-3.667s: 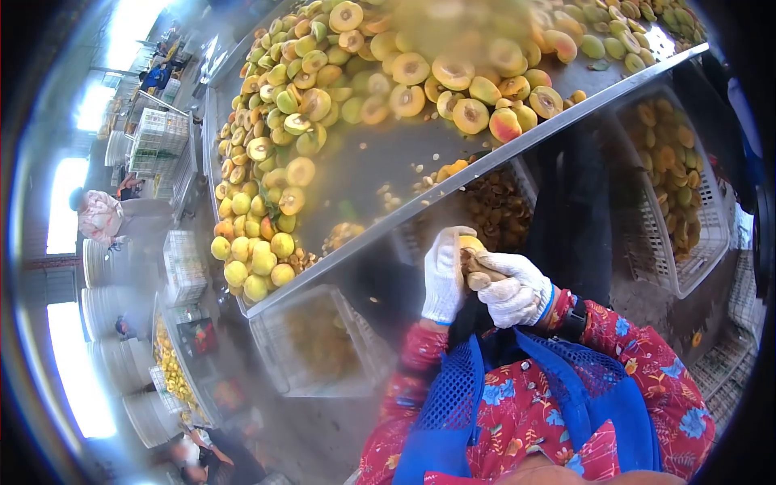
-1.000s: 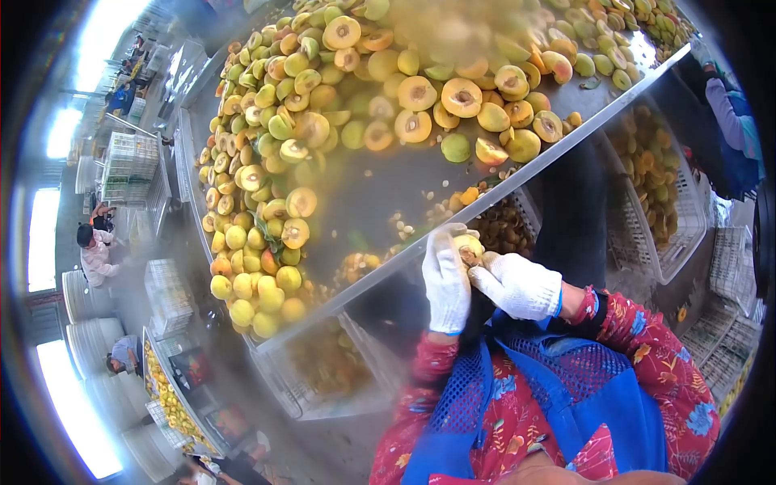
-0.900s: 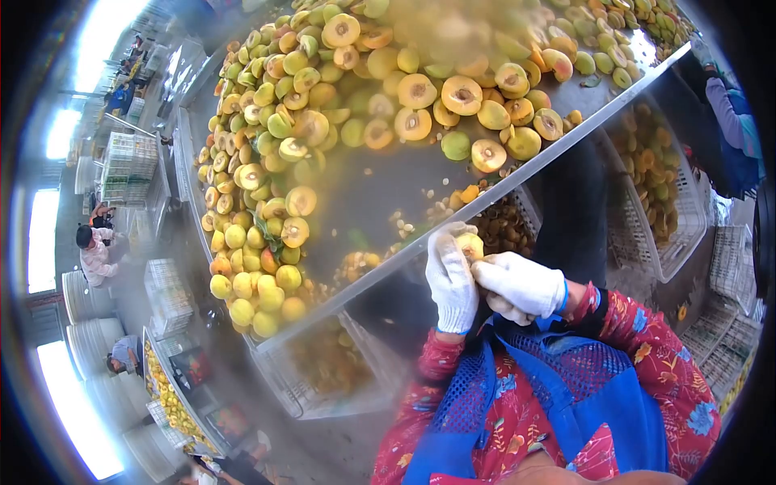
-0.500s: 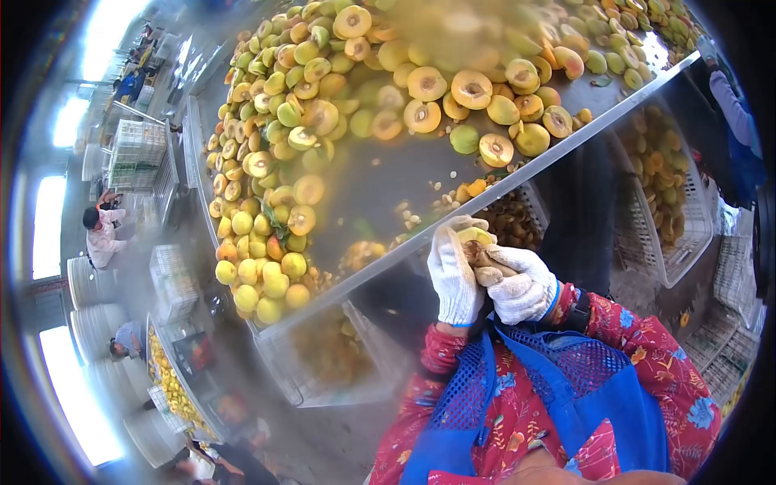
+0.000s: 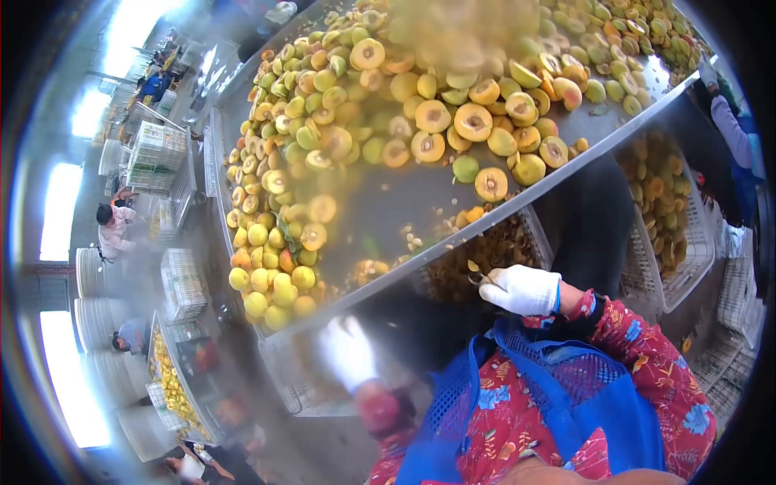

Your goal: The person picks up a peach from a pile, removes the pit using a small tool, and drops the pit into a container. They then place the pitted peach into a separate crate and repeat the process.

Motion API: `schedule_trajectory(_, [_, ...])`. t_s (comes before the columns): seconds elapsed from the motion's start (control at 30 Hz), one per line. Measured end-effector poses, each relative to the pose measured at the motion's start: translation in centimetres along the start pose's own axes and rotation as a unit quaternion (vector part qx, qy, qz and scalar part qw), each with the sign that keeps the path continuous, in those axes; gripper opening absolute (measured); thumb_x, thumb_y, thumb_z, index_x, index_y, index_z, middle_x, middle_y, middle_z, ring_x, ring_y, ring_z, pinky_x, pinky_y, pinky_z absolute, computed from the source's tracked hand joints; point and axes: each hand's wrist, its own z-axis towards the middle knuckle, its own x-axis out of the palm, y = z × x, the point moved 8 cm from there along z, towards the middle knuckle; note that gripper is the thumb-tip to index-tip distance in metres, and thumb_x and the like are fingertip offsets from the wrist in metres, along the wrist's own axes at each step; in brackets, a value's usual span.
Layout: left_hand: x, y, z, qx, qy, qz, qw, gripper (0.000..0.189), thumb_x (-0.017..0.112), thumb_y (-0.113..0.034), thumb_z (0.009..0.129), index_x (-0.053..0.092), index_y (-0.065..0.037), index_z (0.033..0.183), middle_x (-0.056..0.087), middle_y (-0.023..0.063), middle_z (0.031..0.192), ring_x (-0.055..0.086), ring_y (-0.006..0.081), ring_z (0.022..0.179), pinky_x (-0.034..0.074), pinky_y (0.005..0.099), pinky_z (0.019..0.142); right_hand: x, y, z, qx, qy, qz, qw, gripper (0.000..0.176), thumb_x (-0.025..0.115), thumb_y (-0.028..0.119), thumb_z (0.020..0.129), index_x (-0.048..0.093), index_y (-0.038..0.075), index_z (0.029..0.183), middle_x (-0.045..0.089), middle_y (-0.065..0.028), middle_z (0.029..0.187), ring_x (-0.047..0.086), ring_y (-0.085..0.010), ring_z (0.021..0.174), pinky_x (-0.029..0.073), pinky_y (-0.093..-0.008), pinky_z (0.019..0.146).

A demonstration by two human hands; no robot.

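Observation:
My left hand (image 5: 346, 352), in a white glove, is blurred by motion below the front edge of the metal table (image 5: 380, 194), over a white crate (image 5: 295, 364); its fingers are smeared. My right hand (image 5: 524, 291), also gloved, is closed on a small metal tool (image 5: 477, 277) whose ring-like end shows at the fingertips. A small yellow piece (image 5: 473, 265) is just above the tool. Beneath lies a crate of brownish fruit scraps (image 5: 493, 252). Halved fruits (image 5: 473, 122) with brown centres and whole yellow-green fruits (image 5: 283, 291) are heaped on the table.
A white crate of fruit pieces (image 5: 697, 242) stands at the right, near a co-worker's sleeve (image 5: 731, 129). Stacked crates (image 5: 153, 158) and a person in light clothing (image 5: 115, 230) are at the left. Another fruit table (image 5: 184, 380) is at the lower left.
My hands have come apart; the left has swung left and down, away from the right. The fruit piece held between them is no longer seen there. The view has shifted slightly.

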Motion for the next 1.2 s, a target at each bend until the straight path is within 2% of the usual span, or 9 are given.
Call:
schedule_trajectory(0.03, [-0.8, 0.9, 0.6, -0.018, -0.015, 0.063, 0.998, 0.041, 0.055, -0.039, 0.099, 0.063, -0.005, 0.121, 0.064, 0.0232, 0.119, 0.06, 0.04, 0.112, 0.047, 0.0506, 0.1, -1.3, 0.4, -0.1, 0.076, 0.059, 0.002, 0.995, 0.042, 0.057, 0.037, 0.097, 0.063, -0.002, 0.11, 0.07, -0.027, 0.09, 0.067, -0.0468, 0.085, 0.055, -0.0502, 0.078])
schedule_trajectory(0.13, [-3.7, -2.2, 4.6, 0.063, -0.054, -0.021, 0.996, 0.046, 0.059, -0.04, 0.098, 0.061, -0.003, 0.124, 0.057, 0.028, 0.129, 0.055, 0.0447, 0.119, 0.045, 0.0533, 0.102, -5.9, 0.5, 0.5, 0.109, 0.027, -0.064, 0.992, 0.041, 0.059, 0.037, 0.095, 0.064, -0.001, 0.109, 0.07, -0.0256, 0.089, 0.068, -0.0447, 0.081, 0.055, -0.0494, 0.075])
schedule_trajectory(0.4, [-6.5, -34.3, 17.4, 0.461, -0.034, -0.176, 0.869, 0.043, 0.063, -0.036, 0.094, 0.061, -0.009, 0.128, 0.063, 0.02, 0.124, 0.058, 0.0404, 0.118, 0.047, 0.0477, 0.103, -25.9, -2.4, 7.4, -0.052, -0.322, -0.118, 0.938, 0.026, 0.066, 0.021, 0.088, 0.063, 0.0, 0.104, 0.068, -0.0243, 0.092, 0.066, -0.0444, 0.087, 0.053, -0.0482, 0.074])
schedule_trajectory(0.5, [-3.8, -43.0, 21.2, 0.47, -0.008, -0.165, 0.867, 0.054, 0.06, -0.043, 0.095, 0.055, -0.01, 0.138, 0.059, 0.0218, 0.132, 0.056, 0.0422, 0.122, 0.044, 0.0493, 0.106, -32.2, -1.8, 12.2, -0.034, -0.368, -0.147, 0.917, 0.028, 0.064, 0.024, 0.091, 0.063, -0.001, 0.106, 0.069, -0.0238, 0.095, 0.065, -0.0454, 0.09, 0.053, -0.0489, 0.078])
schedule_trajectory(0.57, [-0.1, -45.7, 23.0, 0.413, 0.059, -0.136, 0.899, 0.066, 0.058, -0.053, 0.093, 0.049, -0.017, 0.147, 0.039, 0.0206, 0.153, 0.048, 0.0468, 0.131, 0.041, 0.0522, 0.111, -34.7, -2.8, 15.9, -0.049, -0.389, -0.156, 0.907, 0.037, 0.062, 0.027, 0.093, 0.063, 0.003, 0.121, 0.069, -0.0243, 0.108, 0.065, -0.0423, 0.102, 0.051, -0.0461, 0.088])
schedule_trajectory(0.63, [0.9, -46.0, 22.8, 0.4, 0.09, -0.114, 0.905, 0.069, 0.061, -0.059, 0.089, 0.052, -0.023, 0.147, 0.022, 0.0178, 0.163, 0.04, 0.0508, 0.137, 0.039, 0.0533, 0.114, -35.3, -5.1, 20.4, -0.03, -0.341, -0.116, 0.932, 0.045, 0.06, 0.032, 0.094, 0.061, 0.009, 0.132, 0.068, -0.0236, 0.116, 0.065, -0.0402, 0.109, 0.05, -0.0439, 0.095])
schedule_trajectory(0.7, [0.8, -45.0, 22.7, 0.428, 0.112, -0.097, 0.891, 0.067, 0.062, -0.06, 0.088, 0.056, -0.022, 0.143, 0.023, 0.018, 0.163, 0.04, 0.0504, 0.136, 0.039, 0.0531, 0.114, -33.9, -5.0, 23.2, 0.058, -0.291, -0.203, 0.933, 0.05, 0.058, 0.038, 0.095, 0.057, 0.014, 0.139, 0.069, -0.0215, 0.117, 0.065, -0.0387, 0.11, 0.05, -0.0435, 0.096])
schedule_trajectory(1.0, [1.2, -33.6, 15.2, 0.396, 0.284, -0.06, 0.871, 0.066, 0.068, -0.056, 0.083, 0.061, -0.018, 0.136, 0.039, 0.0203, 0.154, 0.045, 0.0478, 0.134, 0.042, 0.0515, 0.11, -24.5, -0.1, 24.0, 0.001, -0.094, -0.279, 0.956, 0.04, 0.059, 0.036, 0.091, 0.067, 0.023, 0.128, 0.072, -0.0158, 0.107, 0.069, -0.0373, 0.099, 0.054, -0.0466, 0.089])
schedule_trajectory(1.2, [2.1, -24.1, 10.3, 0.448, 0.069, -0.041, 0.89, 0.061, 0.074, -0.051, 0.081, 0.063, -0.009, 0.125, 0.044, 0.0197, 0.15, 0.048, 0.0434, 0.134, 0.042, 0.0506, 0.11, -18.9, 2.0, 21.9, -0.041, -0.079, -0.291, 0.953, 0.046, 0.06, 0.037, 0.093, 0.059, 0.018, 0.135, 0.069, -0.0182, 0.111, 0.067, -0.0404, 0.099, 0.053, -0.0482, 0.088])
